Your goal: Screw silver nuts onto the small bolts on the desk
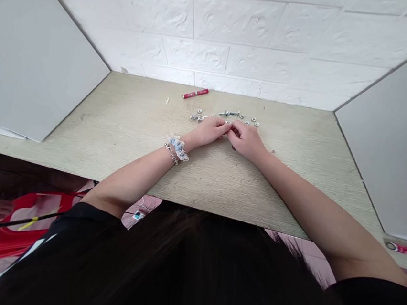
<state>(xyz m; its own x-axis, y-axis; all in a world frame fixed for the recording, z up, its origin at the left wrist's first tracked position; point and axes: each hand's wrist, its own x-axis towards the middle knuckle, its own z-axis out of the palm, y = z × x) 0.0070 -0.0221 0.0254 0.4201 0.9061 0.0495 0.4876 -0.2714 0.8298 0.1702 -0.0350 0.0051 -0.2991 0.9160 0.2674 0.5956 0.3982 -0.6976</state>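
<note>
My left hand (211, 129) and my right hand (244, 137) meet at the fingertips above the tabletop (201, 176). Both are closed in a pinch; a small piece seems to be between them, but I cannot make out what it is. Just behind my hands lies a silver bolt (229, 113), with a nut (242, 116) at its right end. Another bolt (194, 117) is partly hidden beside my left hand, and a nut (199, 111) lies behind it. Several nuts, among them one nut (257, 124), are scattered behind my right hand.
A red tube (195, 93) lies near the white brick wall (212, 19). Pale panels stand at the left (37, 45) and right (396, 132). A red and white object (405, 249) is at the far right. Below the table's left side is a red plastic object (23, 231).
</note>
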